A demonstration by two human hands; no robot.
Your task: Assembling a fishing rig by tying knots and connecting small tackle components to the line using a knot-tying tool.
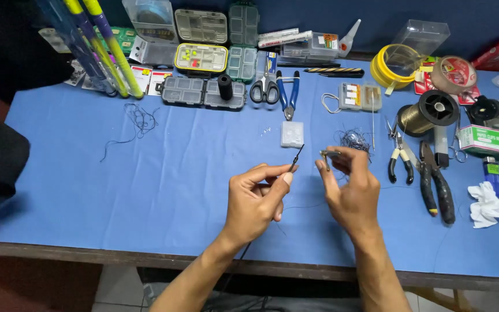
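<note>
At the near edge, a dark wooden rim is being shown under the blue-covered tabletop point(145, 190), with tiled floor below. Just above that edge, both forearms are being raised from below, wrists bent upward. The left hand point(255, 202) is being held with its fingers point(281, 176) pinched on a thin dark rod point(296, 158), tilted up and to the right. Just beside it, the right hand point(350, 193) is being held with fingers closed on a small metal piece point(327, 154); its kind cannot be told. To the right, black-handled pliers point(437, 185) are being left lying flat. Farther back, scissors point(265, 86), blue-handled pliers point(287, 92) and clear compartment boxes point(202, 58) are being ranged along a dark blue wall point(319, 14).
</note>
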